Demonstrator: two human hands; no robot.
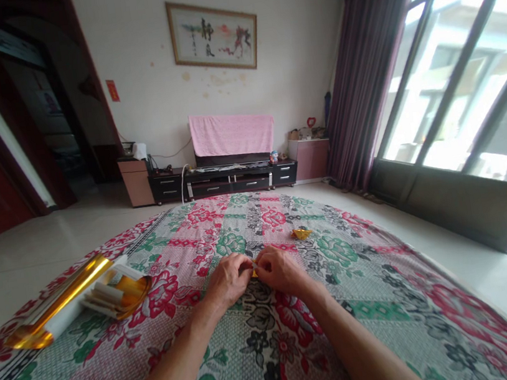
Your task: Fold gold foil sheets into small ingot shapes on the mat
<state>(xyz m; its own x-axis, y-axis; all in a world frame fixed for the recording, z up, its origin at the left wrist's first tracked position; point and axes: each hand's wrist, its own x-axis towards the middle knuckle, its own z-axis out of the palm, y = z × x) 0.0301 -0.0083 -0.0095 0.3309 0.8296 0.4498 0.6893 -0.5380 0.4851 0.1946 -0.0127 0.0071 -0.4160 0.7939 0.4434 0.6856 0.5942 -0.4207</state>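
Note:
My left hand (232,277) and my right hand (279,267) meet over the middle of the flowered cloth. Between their pinched fingertips is a small piece of gold paper (254,272), mostly covered by the fingers. Its shape cannot be made out, though a pale edge shows at the top. Beyond my right hand, a small folded gold paper piece (302,233) rests on the cloth. Off to the left lie a roll of shiny gold paper (68,298) and a stack of gold and white sheets (119,290), partly curled.
A flowered cloth (220,358) in red, green and grey covers the round table. Past its far edge stands a low black cabinet (234,183), with a pink cloth (232,132) draped over something on it. A purple curtain (353,75) hangs beside large windows on the right.

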